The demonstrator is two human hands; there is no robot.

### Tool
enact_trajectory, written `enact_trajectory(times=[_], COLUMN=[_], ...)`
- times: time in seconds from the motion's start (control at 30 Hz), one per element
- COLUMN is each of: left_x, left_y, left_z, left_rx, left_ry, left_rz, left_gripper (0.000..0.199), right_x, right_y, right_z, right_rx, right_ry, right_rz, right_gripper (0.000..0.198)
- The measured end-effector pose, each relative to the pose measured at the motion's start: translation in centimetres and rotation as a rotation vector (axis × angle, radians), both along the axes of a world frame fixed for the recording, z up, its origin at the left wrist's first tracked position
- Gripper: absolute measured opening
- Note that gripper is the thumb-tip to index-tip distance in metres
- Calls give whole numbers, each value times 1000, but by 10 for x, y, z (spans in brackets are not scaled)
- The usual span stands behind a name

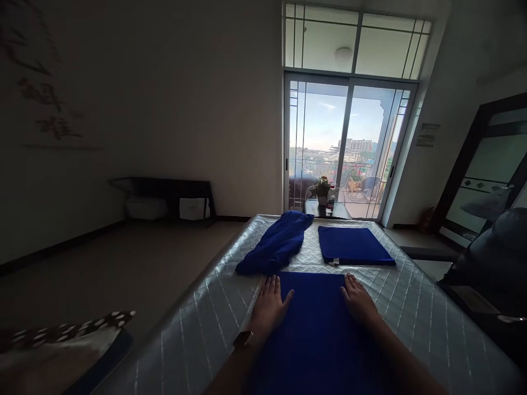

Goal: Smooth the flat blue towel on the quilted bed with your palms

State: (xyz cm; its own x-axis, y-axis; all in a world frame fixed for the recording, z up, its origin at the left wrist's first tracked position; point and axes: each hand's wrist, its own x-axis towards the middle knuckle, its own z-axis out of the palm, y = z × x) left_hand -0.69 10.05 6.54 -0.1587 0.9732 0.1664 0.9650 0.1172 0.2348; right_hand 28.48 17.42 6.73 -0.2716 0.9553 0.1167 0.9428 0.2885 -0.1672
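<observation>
A blue cloth lies flat on the table in front of me, running down past the lower edge of the view. My left hand rests palm down on its left edge, fingers stretched out. On its right edge lies my right hand, flat as well, with the fingers pointing away. Beyond the left hand is a crumpled blue cloth. Farther off to the right sits a neatly folded blue cloth, with a small white tag at its near edge.
A shiny silver quilted cover spreads over the table. Black seating stands at the right. Behind the table's far end, a small stand holds a potted plant and a bottle. A polka-dot cushion shows lower left.
</observation>
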Motion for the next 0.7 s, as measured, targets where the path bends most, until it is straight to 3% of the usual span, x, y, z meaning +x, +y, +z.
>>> enact_trajectory(times=[0.3, 0.53, 0.6, 0.7], left_x=[-1, -4, 6, 47], left_y=[3, 7, 13, 25], left_z=[-12, -9, -7, -4], left_rx=[66, -4, 0, 34], left_ry=[49, 88, 118, 141], left_rz=[9, 32, 20, -170], left_gripper=[88, 93, 91, 77], right_x=[4, 6, 6, 6], right_y=[1, -4, -5, -4], right_z=[-3, 2, 3, 3], right_rx=[-5, -16, -19, -20], right_ry=[59, 143, 156, 157], right_rz=[6, 3, 1, -8], right_gripper=[65, 64, 63, 63])
